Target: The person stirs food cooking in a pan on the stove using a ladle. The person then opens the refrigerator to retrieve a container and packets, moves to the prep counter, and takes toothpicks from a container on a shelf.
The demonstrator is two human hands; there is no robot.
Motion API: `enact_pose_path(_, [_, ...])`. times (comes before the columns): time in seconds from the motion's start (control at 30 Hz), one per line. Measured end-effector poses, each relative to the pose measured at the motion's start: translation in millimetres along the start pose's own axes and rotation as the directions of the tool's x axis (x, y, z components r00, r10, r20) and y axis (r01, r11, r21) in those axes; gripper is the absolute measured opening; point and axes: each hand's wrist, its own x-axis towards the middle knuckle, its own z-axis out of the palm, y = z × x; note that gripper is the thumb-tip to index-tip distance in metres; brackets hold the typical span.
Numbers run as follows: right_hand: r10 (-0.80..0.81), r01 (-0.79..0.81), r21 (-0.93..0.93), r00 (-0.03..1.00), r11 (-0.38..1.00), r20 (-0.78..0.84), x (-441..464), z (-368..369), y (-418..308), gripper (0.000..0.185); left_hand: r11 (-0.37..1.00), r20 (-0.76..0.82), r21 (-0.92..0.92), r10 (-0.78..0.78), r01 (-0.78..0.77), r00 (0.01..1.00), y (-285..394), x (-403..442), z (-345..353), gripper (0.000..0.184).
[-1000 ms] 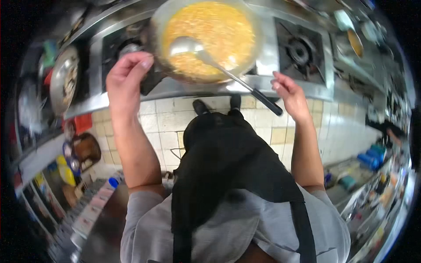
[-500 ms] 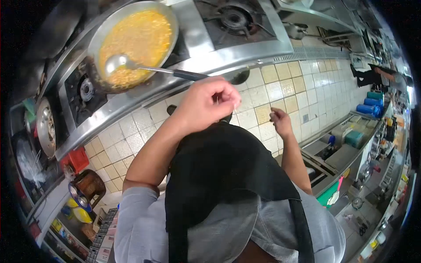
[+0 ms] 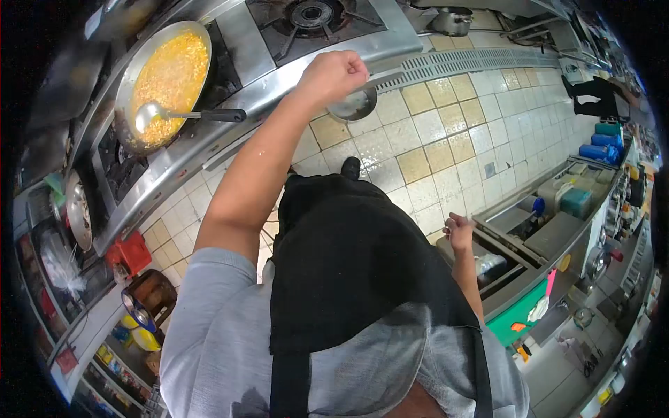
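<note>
My left hand point(image 3: 336, 78) is raised beside the stove's front edge, its fingers curled in toward the thumb; what they hold, if anything, is hidden. A metal pot point(image 3: 354, 104) shows just below that hand, partly covered. My right hand point(image 3: 459, 231) hangs near the counter at the right, fingers loosely bent and apart, with nothing visible in it. On the stove at the upper left, a wide pan point(image 3: 126, 90) contains a yellow-orange food mixture point(image 3: 169, 78). A ladle point(image 3: 150, 115) rests in the mixture, its black handle point(image 3: 223, 115) jutting over the pan's rim.
An unlit-looking burner point(image 3: 311, 14) is at the top. Another pan point(image 3: 77, 209) sits at the far left, above a red container point(image 3: 130, 252). Counters with tubs and a green board point(image 3: 517, 315) line the right. A person point(image 3: 605, 97) is at the far upper right.
The view has turned, shifting the pan and ladle leftward. My left hand has moved away from the pan and along the stove's front edge. My right hand is now beside the right-hand counter.
</note>
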Motion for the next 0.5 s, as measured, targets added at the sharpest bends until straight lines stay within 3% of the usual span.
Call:
enact_pose_path(0.13, [-0.046, 0.044, 0.018, 0.994, 0.999, 0.098, 12.2, 23.4, -8.4, 0.043, 0.990, 0.044, -0.093, -0.104, 0.108, 0.994, 26.4, -44.6, -14.7, 0.017])
enact_pose_path(0.23, [-0.128, 0.134, -0.015, 0.970, 0.991, 0.207, 10.1, 59.5, -58.8, 0.040, 0.977, -0.008, -0.166, -0.134, 0.131, 0.991, 6.5, -100.7, -14.4, 0.010])
enact_pose_path(0.33, [-0.260, 0.298, -0.077, 0.913, 0.951, 0.314, 2.9, 99.5, -129.4, 0.037, 0.911, -0.048, -0.228, -0.362, 0.342, 0.931, -12.0, -168.7, -39.5, 0.007])
enact_pose_path(0.43, [-0.433, 0.505, -0.032, 0.769, 0.863, 0.470, -15.0, 142.1, -213.4, 0.037, 0.894, -0.345, -0.158, -0.447, 0.419, 0.825, -45.2, -242.1, -67.2, 0.009])
enact_pose_path(0.5, [-0.530, 0.644, -0.007, 0.636, 0.765, 0.560, -29.2, 173.1, -266.5, 0.039, 0.873, -0.530, -0.221, -0.481, 0.434, 0.698, -74.0, -290.7, -83.9, 0.014])
